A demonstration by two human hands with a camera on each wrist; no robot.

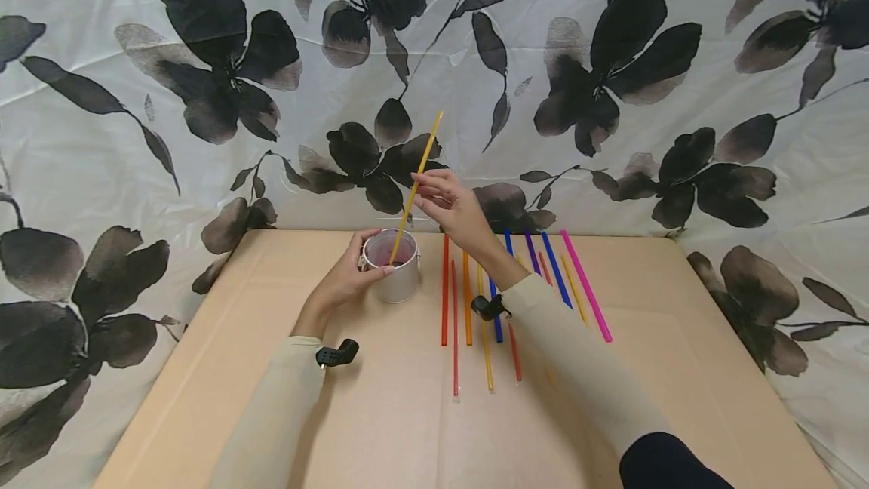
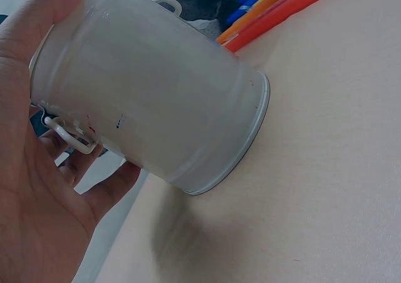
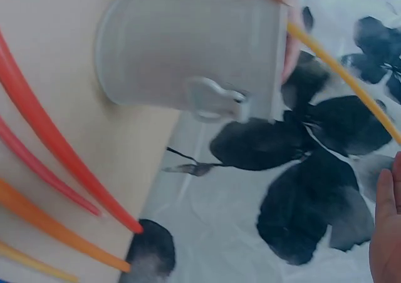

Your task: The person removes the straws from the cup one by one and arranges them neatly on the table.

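Note:
A small white metal bucket (image 1: 397, 287) with side handle loops is at the far part of the table. My left hand (image 1: 342, 279) grips it from the left, thumb at the rim and fingers round the far side. In the left wrist view the bucket's wall (image 2: 156, 82) shows small red and dark marks. Above and right of the bucket, my right hand (image 1: 453, 208) pinches a thin yellow straw-like stick (image 1: 426, 153) between thumb and fingertips. The stick slants, its lower end inside the bucket and its upper end above my fingers. The bucket's inside looks pinkish; its bottom is hidden.
Several coloured straw-like sticks lie side by side right of the bucket, among them a red one (image 1: 445, 308), an orange one (image 1: 467, 300) and a pink one (image 1: 587, 289). My right forearm crosses over some. A floral cloth (image 1: 489, 96) hangs behind the table (image 1: 380, 413).

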